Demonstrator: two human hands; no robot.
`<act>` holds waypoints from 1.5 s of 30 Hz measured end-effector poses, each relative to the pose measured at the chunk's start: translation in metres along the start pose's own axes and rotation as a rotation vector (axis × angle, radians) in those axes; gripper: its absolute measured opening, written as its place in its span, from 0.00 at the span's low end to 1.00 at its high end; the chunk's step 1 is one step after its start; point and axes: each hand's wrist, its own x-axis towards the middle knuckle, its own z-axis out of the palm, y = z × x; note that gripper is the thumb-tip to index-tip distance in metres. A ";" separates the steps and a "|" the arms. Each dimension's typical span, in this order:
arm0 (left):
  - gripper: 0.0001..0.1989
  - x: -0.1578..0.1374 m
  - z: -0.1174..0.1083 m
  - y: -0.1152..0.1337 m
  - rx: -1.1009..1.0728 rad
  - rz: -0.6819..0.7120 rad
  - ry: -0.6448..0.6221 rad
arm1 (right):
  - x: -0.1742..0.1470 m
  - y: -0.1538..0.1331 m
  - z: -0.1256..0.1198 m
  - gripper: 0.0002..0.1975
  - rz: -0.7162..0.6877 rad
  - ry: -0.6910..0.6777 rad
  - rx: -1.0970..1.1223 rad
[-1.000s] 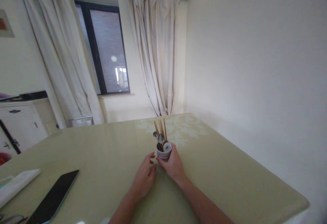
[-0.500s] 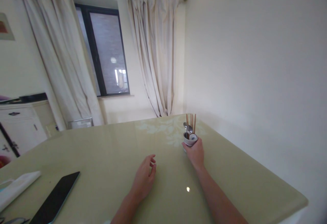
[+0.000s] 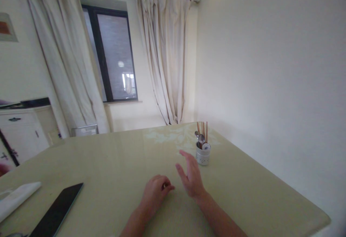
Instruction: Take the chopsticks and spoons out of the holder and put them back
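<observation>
A white utensil cup [image 3: 203, 156] with small dark marks stands upright towards the far right of the table. Spoons [image 3: 201, 138] and several brown chopsticks [image 3: 206, 130] rise out of it, beside a white round-ended piece [image 3: 206, 147]. My right hand [image 3: 192, 177] is just in front and to the left of the cup, thumb and fingers spread apart, holding nothing. Lower and further left is my left hand [image 3: 156, 191], low over the table, its fingers curled in towards the thumb; I see nothing held in it.
The pale green glossy table [image 3: 113, 165] fills the lower view. On its left lie a flat black device [image 3: 58, 208] and a white long object [image 3: 20, 199]. A wall [image 3: 270, 85] runs along the right side; a curtained window [image 3: 116, 53] is behind.
My right hand has let go of the cup and drawn back to the left, opening. The cup now stands on its own. My left hand has lowered slightly and its fingers have curled.
</observation>
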 end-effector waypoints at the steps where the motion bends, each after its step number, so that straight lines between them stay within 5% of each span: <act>1: 0.13 0.000 0.003 -0.003 -0.014 0.036 -0.024 | -0.005 -0.011 0.007 0.24 -0.056 -0.180 0.078; 3: 0.11 -0.001 0.010 -0.010 -0.041 0.097 -0.052 | -0.011 -0.028 0.017 0.24 -0.138 -0.444 0.212; 5: 0.10 -0.001 0.016 -0.017 -0.044 0.127 -0.074 | -0.012 -0.039 0.022 0.27 -0.148 -0.541 0.272; 10: 0.15 -0.001 0.024 -0.018 -0.037 0.251 -0.110 | -0.005 -0.041 0.015 0.34 -0.144 -0.547 0.239; 15: 0.17 0.000 0.016 0.002 0.068 0.336 -0.097 | -0.003 -0.028 0.013 0.29 -0.162 -0.473 0.186; 18: 0.16 0.000 0.004 0.007 0.094 0.308 0.052 | 0.005 -0.011 0.006 0.25 -0.116 -0.203 0.092; 20: 0.16 0.000 -0.003 0.004 0.084 0.232 0.128 | 0.015 0.006 -0.008 0.25 -0.005 0.148 -0.032; 22: 0.22 0.000 -0.007 0.000 0.048 0.120 0.173 | 0.026 0.027 -0.026 0.31 0.103 0.498 -0.140; 24: 0.27 0.000 -0.009 -0.004 0.005 -0.004 0.194 | 0.034 0.050 -0.041 0.39 0.206 0.677 -0.207; 30: 0.37 0.001 -0.010 -0.002 0.046 -0.171 0.251 | 0.034 0.105 -0.040 0.61 0.568 0.509 -0.159; 38: 0.37 0.003 -0.012 0.000 0.057 -0.184 0.314 | 0.026 0.117 -0.025 0.48 0.609 0.367 0.027; 45: 0.37 0.003 -0.013 -0.001 -0.002 -0.210 0.276 | 0.025 0.105 -0.019 0.48 0.546 0.306 0.090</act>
